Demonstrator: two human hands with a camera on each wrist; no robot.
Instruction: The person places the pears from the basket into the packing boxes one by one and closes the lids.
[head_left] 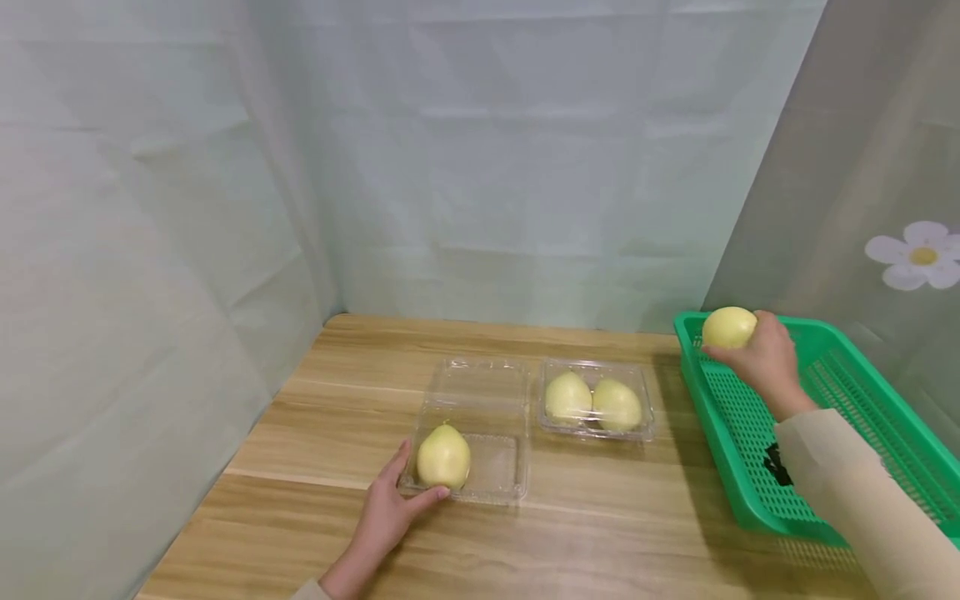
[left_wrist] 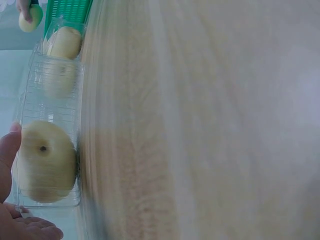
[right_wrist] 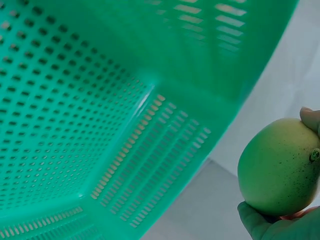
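My right hand (head_left: pixel 772 362) grips a pale yellow pear (head_left: pixel 727 327) above the far left corner of a green plastic basket (head_left: pixel 708 450). In the right wrist view the speckled pear (right_wrist: pixel 277 167) sits between thumb and fingers, beside the basket's wall. On the wooden table my left hand (head_left: pixel 384 510) rests its spread thumb and fingers at the near left corner of a clear plastic clamshell box (head_left: pixel 498 467). This box's lid (head_left: pixel 480 385) lies folded back, and one pear (head_left: pixel 444 457) stands in its left half.
Right of the open box, a second clear clamshell box (head_left: pixel 551 429) is closed over two pears (head_left: pixel 617 406). A small black thing (head_left: pixel 776 465) lies in the basket, partly behind the right sleeve (head_left: pixel 847 475). Pale cloth (head_left: pixel 525 167) hangs behind the table (head_left: pixel 360 392).
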